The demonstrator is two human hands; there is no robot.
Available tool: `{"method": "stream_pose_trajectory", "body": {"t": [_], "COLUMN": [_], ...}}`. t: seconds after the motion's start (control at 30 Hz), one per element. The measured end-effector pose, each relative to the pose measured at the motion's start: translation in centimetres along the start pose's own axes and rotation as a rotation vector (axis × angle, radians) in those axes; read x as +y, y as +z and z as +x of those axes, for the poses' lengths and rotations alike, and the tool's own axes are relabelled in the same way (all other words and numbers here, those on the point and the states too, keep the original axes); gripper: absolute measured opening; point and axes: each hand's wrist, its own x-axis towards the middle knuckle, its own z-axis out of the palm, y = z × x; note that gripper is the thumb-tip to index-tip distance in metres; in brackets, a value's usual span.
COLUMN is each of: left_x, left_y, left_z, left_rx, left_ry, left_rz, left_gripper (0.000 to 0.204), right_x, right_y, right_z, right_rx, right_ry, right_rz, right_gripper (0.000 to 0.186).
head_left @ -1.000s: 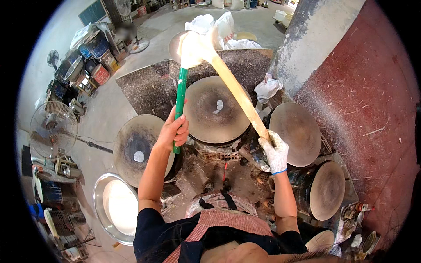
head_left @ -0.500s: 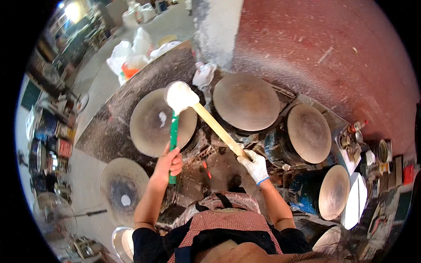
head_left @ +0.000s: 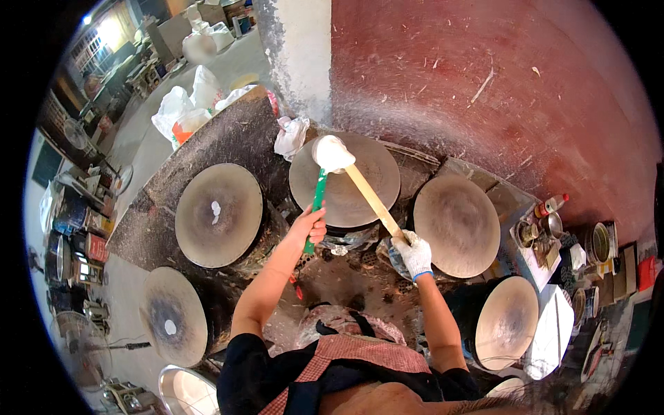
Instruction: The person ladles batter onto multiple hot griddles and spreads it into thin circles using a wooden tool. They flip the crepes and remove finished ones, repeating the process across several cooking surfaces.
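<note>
Middle griddle [head_left: 380,173] toned grey-brown. Above it, dough-like lump [head_left: 332,153] seen in white; green handle [head_left: 317,200] flecked white; wooden stick [head_left: 372,199] tinted pale yellow. Near side of middle griddle: right grip [head_left: 414,254] gloved in white, cuff [head_left: 422,275] edged blue; apron [head_left: 360,349] checked red and white; shirt [head_left: 254,366] coloured near-black. Left of middle griddle: neighbouring griddle [head_left: 234,225] shaded tan, spotted white. Beyond middle griddle: wall [head_left: 477,90] painted red, streaked pale; pillar [head_left: 301,59] coated white, patched grey. Right of it: bottle [head_left: 550,205] capped red.

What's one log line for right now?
bare left hand: holds green rod-shaped handle | white-gloved right hand: holds flat pale wooden stick | rounded white lump: at both far ends, seen against round brown plate
</note>
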Motion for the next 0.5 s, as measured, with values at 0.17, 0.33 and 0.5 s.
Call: {"method": "stream_pose_trajectory", "body": {"t": [0.17,0.33,0.5], "left_x": [-1.0,3.7,6.5], "left_y": [-1.4,2.0,4.9], "left_z": [5.2,0.0,-4.8], "left_rx": [0.152,-0.071,-0.152], "left_ry": [-0.095,-0.028,0.268], "left_rz": [-0.044,0.031,0.222], "left_gripper": [0.016,0.027,0.038], "right_x": [2.4,1.2,-4.8], "right_y": [1.6,-0.3,-1.8], "right_z": [1.7,1.6,0.7], "right_rx": [-0.112,0.042,0.128], "right_ry": [0.13,0.004,0.081], "right_rz": [-0.138,0.08,0.475], "right_gripper": [0.037,0.036,0.032]}}
